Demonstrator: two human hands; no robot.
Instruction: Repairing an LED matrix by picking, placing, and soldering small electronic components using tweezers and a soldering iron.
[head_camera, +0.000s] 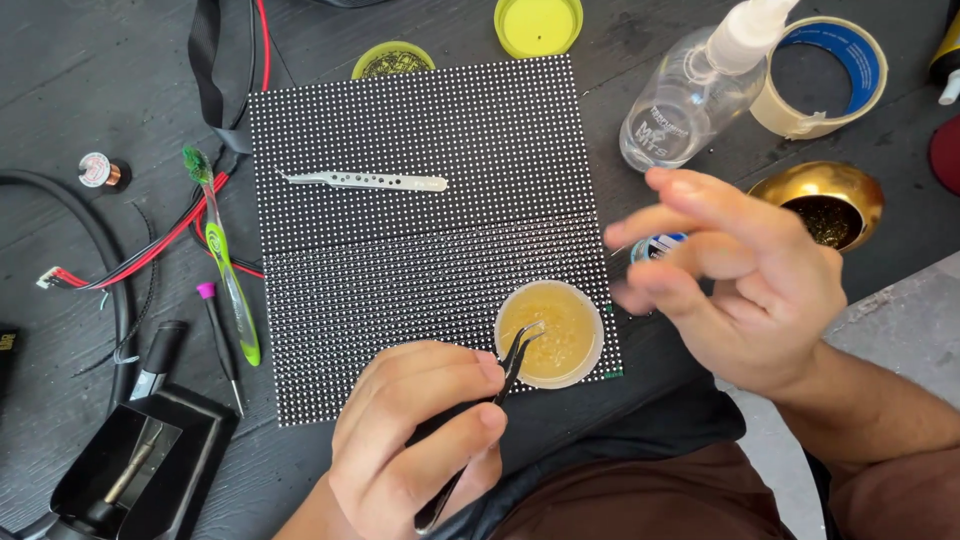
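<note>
The left hand (420, 440) pinches black tweezers (500, 385), tips dipped in the paste cup (550, 333) near the counter's (60, 80) front edge. The right hand (740, 280), blurred, hovers open and empty, half hiding a small jar (655, 246).

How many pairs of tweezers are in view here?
2. Silver tweezers lie on the dotted panel; black tweezers in the left hand dip into the small pot. Others may be hidden.

Head camera looks steeply down, close over the dark table (60, 60).

Dark wooden table (60, 90): LED panel (420, 150) central; toothbrush (225, 260), wires (150, 245) to its left; tape roll (830, 75), spray bottle (690, 100) to its right
</note>
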